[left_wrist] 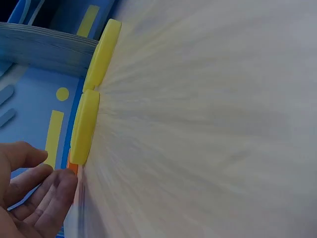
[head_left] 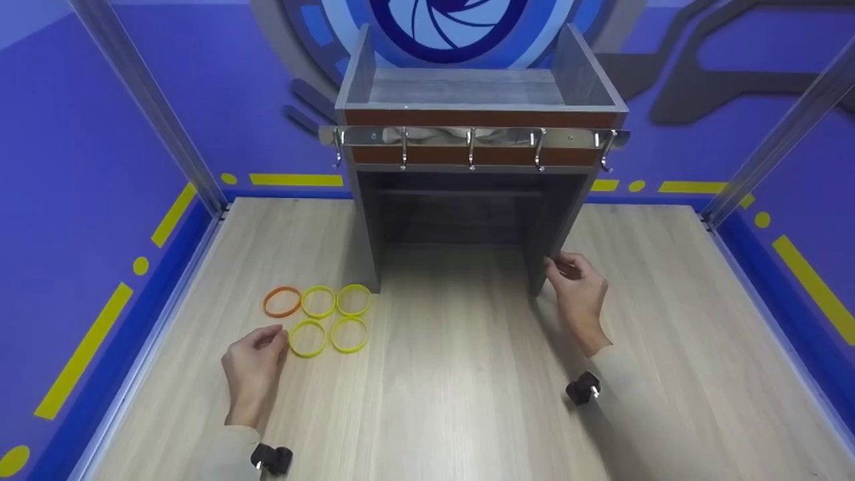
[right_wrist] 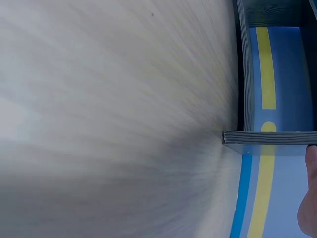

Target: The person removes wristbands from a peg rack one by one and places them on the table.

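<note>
Several yellow rings (head_left: 308,338) and an orange ring (head_left: 282,302) lie flat on the table at left, close together in two rows. My left hand (head_left: 252,366) is just beside the nearest yellow ring, fingers loosely bent. In the left wrist view, a gap shows between its thumb and fingers (left_wrist: 58,198), with nothing held; yellow rings (left_wrist: 85,126) appear edge-on beyond. My right hand (head_left: 578,294) is at the front of the grey wooden rack's (head_left: 558,220) right side panel. In the right wrist view one fingertip (right_wrist: 311,153) touches that panel (right_wrist: 272,138); the other fingers are out of frame.
A metal rail with several hooks (head_left: 471,150) runs across the rack's front, below an open-topped shelf (head_left: 467,87). Blue printed walls (head_left: 80,167) enclose the table (head_left: 441,387) at the left, back and right.
</note>
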